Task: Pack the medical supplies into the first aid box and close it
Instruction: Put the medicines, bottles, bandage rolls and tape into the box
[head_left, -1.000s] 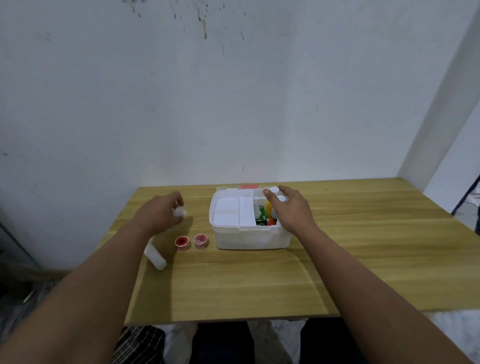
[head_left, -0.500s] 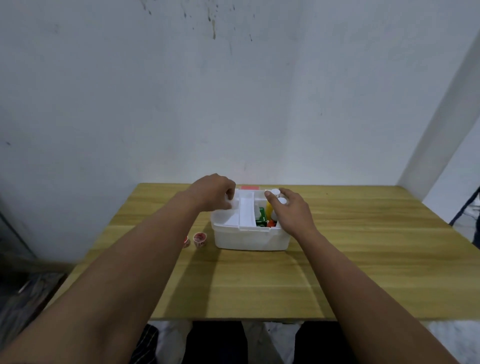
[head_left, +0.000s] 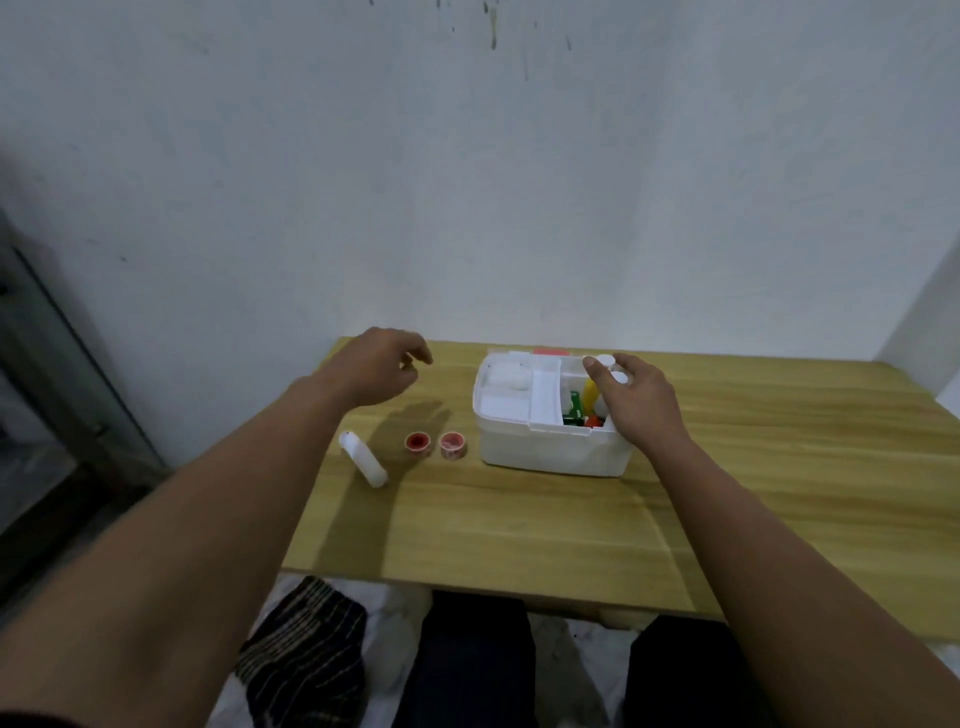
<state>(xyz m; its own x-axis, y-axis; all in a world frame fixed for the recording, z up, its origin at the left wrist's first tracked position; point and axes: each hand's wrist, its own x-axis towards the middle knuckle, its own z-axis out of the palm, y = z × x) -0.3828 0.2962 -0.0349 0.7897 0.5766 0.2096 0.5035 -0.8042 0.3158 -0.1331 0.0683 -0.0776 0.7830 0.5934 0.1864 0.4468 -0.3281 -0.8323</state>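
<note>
First aid box (head_left: 550, 452): white plastic, lid off, sitting on the far middle part of the table, a bit right of centre. Inside there's a white tray (head_left: 511, 397) over the left half with a white roll-ish thing (head_left: 506, 375) at its back corner, pretty blurry so can't say what it is exactly.
Table (head_left: 519, 530): light wood, pushed up against a white wall.
Right hand (head_left: 631, 400): resting over the box's right side, palm down, fingers curled onto the white bottle caps (head_left: 605, 361) standing in the right compartment. Looks like a loose grip on the tops, but can't tell if it's really squeezing them.
Left hand (head_left: 376, 371): hovering above the table, left of the box and well apart from it, nothing in it. Fingers loosely curled and a bit spread, pointing toward the box.
Box's right compartment: yellow bottle (head_left: 589, 392), green packet (head_left: 573, 408), something red-orange (head_left: 592, 421) at the bottom, all packed close together.
White bottle (head_left: 363, 460): lying on its side on the table, left of the box, below the left hand.
Tape rolls: two small ones just beside each other between the lying bottle and the box, the red one (head_left: 418, 442) on the left, the pinker one (head_left: 452, 446) on the right, near the box's left wall but not touching it.
</note>
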